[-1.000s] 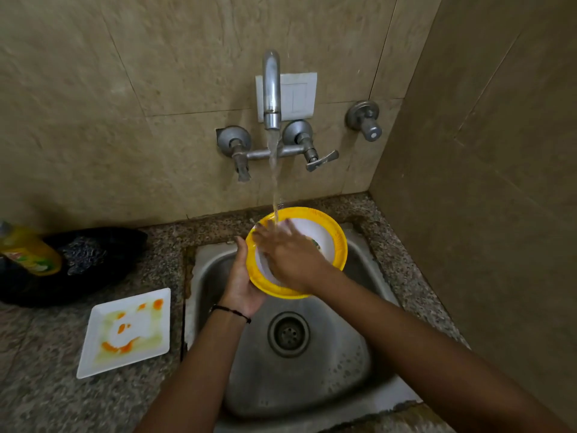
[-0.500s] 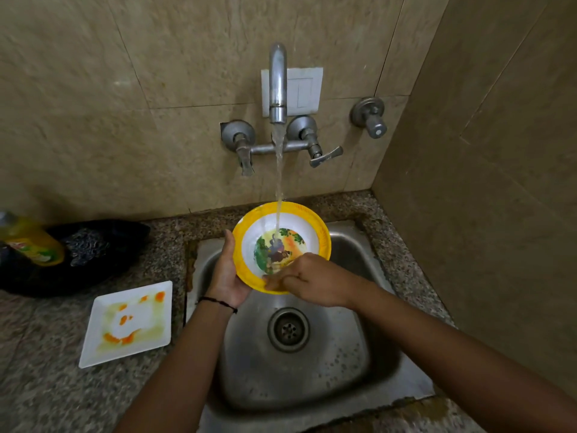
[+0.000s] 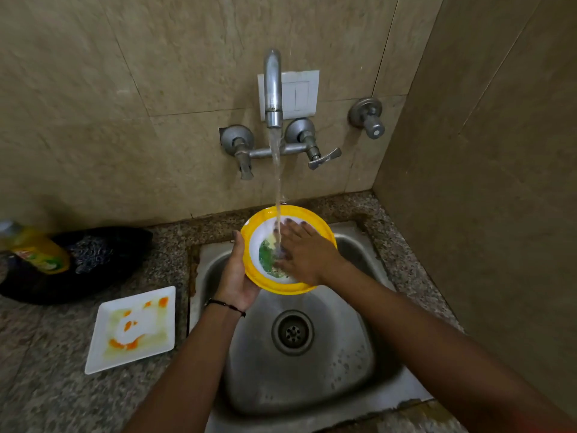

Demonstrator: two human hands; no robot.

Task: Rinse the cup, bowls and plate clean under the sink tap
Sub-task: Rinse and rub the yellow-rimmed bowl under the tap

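1. Beige-tiled corner, steel sink (image 3: 312,385): yellow-rimmed round bowl (image 3: 281,289) tilted under running chrome tap (image 3: 272,89).
2. Hands: left hand (image 3: 237,276) cups the rim; right hand (image 3: 307,254), earlier curled at the near rim, now lies flat-fingered inside, apparently rubbing.
3. Pending: stained white square plate (image 3: 134,329) on granite counter (image 3: 46,401).

Right hand (image 3: 304,256) lies flat over the right half of bowl (image 3: 281,289) interior; printed picture only partly legible. Left hand (image 3: 235,276): fingers hidden behind the bowl. Bottle (image 3: 37,251) blurred, cropped at left edge, label unreadable. Black container (image 3: 103,282) likewise cropped.
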